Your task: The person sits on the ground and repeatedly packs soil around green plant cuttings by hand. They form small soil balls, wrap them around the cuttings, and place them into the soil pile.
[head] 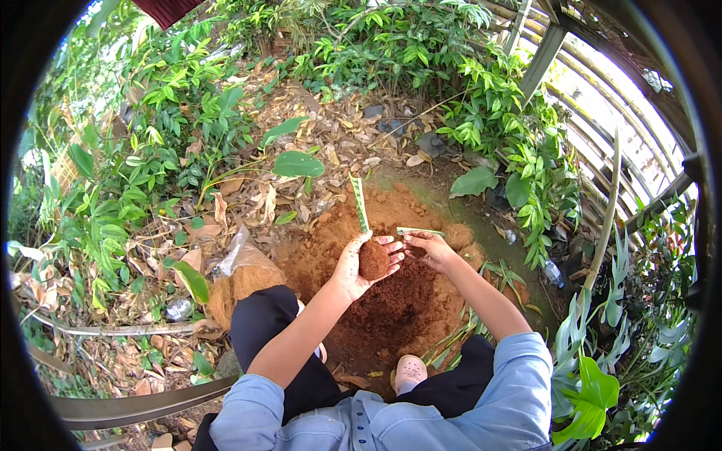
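Observation:
My left hand (354,269) cups a round ball of brown soil or coir (374,261) in its palm. From the top of that ball, by the thumb, a striped green leaf cutting (359,204) stands up, probably snake plant. My right hand (430,248) is just to the right, its fingers bent and their tips close to the left fingertips. Whether it pinches anything is not clear. Just beyond its knuckles a second leaf cutting (420,231) lies crosswise, partly covered. Dark crumbly coir or soil (389,307) is heaped below both hands, and specks of it cling to the fingers.
A clear plastic bag (243,256) of tan fibre lies by my left knee. Fibre clumps (467,242) sit right of the heap. Long green leaf strips (448,341) lie near my clog (410,370). A plastic bottle (553,273) rests at right, near a bamboo fence (620,124).

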{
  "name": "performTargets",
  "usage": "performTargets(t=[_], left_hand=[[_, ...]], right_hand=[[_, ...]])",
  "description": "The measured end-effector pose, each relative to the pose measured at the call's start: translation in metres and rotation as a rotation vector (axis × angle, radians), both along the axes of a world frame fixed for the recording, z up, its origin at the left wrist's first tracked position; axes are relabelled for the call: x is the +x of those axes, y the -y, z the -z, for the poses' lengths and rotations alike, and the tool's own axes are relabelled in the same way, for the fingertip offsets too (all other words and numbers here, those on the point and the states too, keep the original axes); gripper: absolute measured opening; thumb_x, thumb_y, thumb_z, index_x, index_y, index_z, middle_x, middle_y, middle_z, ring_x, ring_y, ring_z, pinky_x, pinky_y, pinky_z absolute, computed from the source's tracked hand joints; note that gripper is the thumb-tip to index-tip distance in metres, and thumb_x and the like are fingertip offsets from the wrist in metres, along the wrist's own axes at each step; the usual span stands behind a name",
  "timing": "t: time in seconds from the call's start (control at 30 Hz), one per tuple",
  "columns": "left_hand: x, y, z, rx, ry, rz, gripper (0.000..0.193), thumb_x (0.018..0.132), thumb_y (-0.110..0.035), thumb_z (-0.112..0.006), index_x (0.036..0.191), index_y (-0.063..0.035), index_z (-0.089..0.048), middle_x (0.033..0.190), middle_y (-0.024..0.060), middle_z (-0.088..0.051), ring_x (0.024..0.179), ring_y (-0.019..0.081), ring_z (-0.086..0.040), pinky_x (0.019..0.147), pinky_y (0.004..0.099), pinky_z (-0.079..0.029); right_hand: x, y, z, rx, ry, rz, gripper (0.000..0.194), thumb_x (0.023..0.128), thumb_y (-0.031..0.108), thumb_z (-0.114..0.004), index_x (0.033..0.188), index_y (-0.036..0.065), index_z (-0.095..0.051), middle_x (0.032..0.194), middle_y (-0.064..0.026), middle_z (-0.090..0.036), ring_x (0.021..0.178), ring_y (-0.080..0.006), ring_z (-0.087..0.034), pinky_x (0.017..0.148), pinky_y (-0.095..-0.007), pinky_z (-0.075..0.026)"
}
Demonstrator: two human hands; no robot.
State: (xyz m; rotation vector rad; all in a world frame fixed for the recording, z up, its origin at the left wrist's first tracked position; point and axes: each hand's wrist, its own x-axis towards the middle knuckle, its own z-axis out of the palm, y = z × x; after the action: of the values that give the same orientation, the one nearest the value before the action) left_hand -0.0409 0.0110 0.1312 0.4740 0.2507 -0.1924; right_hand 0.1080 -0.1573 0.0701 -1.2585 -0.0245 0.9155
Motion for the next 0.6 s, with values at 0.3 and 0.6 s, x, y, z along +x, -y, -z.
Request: performTargets(t=[0.3,0.6], left_hand=[[0.005,-0.002,0.016,-0.072,-0.02,-0.075,0.045,0.088,-0.034,-0.044,0.113,0.0028,-0.048,0.11,0.0202,-0.055,0.099,0.0343,-0.056,0.086,0.0426,-0.047],[0.003,0.005,0.006,-0.197,0.071,-0.104,0.046,0.087,-0.033,-0.045,0.117,0.0021,-0.046,0.112,0.0189,-0.055,0.098,0.0317,-0.055,0.085,0.0405,-0.046]], right_hand=[[-0.001,0.004,0.009,0.116,-0.063,0.009,0.018,0.087,0.002,-0.051,0.104,-0.003,-0.055,0.097,-0.0115,-0.062,0.089,-0.0209,-0.061,0.077,-0.0314,-0.053],[0.0,0.004,0.003,0.016,0.021,0.05,0.019,0.086,0.002,-0.052,0.104,-0.001,-0.056,0.099,-0.0112,-0.062,0.089,-0.0198,-0.061,0.076,-0.0304,-0.051]])
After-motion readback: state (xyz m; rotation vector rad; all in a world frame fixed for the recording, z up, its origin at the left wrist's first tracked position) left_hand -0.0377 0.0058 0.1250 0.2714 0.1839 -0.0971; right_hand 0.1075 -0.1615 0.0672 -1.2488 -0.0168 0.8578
